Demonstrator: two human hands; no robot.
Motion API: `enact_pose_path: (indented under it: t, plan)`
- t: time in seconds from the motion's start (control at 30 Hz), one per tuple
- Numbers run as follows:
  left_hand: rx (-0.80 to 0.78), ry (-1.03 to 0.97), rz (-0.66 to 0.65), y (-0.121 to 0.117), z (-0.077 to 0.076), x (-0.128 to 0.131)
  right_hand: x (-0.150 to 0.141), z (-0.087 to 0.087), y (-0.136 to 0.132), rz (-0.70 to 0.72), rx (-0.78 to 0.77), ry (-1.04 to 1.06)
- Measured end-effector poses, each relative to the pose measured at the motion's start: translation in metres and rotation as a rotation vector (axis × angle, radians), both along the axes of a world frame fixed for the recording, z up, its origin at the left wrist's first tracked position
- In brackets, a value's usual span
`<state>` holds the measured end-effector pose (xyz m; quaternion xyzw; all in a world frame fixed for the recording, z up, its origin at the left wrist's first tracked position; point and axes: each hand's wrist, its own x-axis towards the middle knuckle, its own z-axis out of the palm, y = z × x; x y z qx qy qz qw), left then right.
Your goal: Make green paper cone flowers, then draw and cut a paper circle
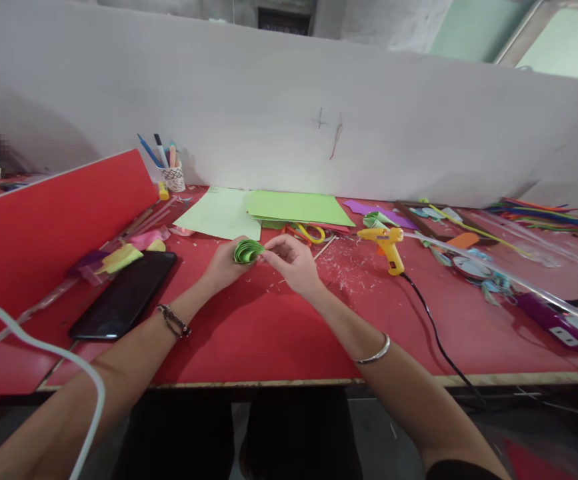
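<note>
A coiled roll of green paper (249, 251) sits in my left hand (223, 265), whose fingers wrap round it from the left. Its spiral layers face up toward me. My right hand (293, 262) comes in from the right, thumb and forefinger pinched at the roll's right edge. Both hands hover over the red tabletop (269, 333). Just behind them lie green sheets (301, 207), a pale green sheet (216, 212) and yellow-handled scissors (311, 233). To the right of my right hand stands a yellow glue gun (387, 248) with a black cord.
A black phone (125, 297) and a red board (59, 227) are on the left. A pen cup (173, 177) stands by the white partition (249, 100). Paper scraps (343, 270) litter the middle. A purple power strip (561, 321) and a long clear stick (519, 283) lie right.
</note>
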<state>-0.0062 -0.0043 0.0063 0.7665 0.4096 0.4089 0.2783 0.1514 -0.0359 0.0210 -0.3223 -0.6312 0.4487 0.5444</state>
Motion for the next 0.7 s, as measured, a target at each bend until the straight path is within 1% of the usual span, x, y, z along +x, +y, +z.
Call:
enact_pose_path:
  t: [0.07,0.2,0.27,0.33,0.47,0.57,0.63,0.7]
  plan:
    - [0.047,0.068,-0.012,0.0,0.001,-0.003,0.001,0.0,0.002,0.034,-0.033,0.016]
    - [0.167,0.314,-0.026,0.0,0.004,-0.009,0.002,-0.002,0.004,0.129,-0.058,-0.04]
    - [0.208,0.427,-0.012,0.0,0.007,-0.011,0.003,-0.004,0.004,0.143,-0.076,-0.076]
    - [0.228,0.498,-0.01,-0.001,0.009,-0.012,0.003,-0.006,0.004,0.151,-0.106,-0.09]
    - [0.234,0.553,-0.029,-0.002,0.01,-0.01,0.002,-0.007,0.002,0.177,-0.157,-0.085]
    - [0.225,0.593,-0.03,-0.003,0.011,-0.008,0.001,-0.006,0.001,0.164,-0.167,-0.095]
    - [0.215,0.616,-0.028,-0.004,0.011,-0.007,0.0,-0.006,0.001,0.143,-0.15,-0.106]
    - [0.208,0.628,-0.026,-0.004,0.011,-0.007,0.0,-0.006,0.002,0.102,-0.09,-0.12]
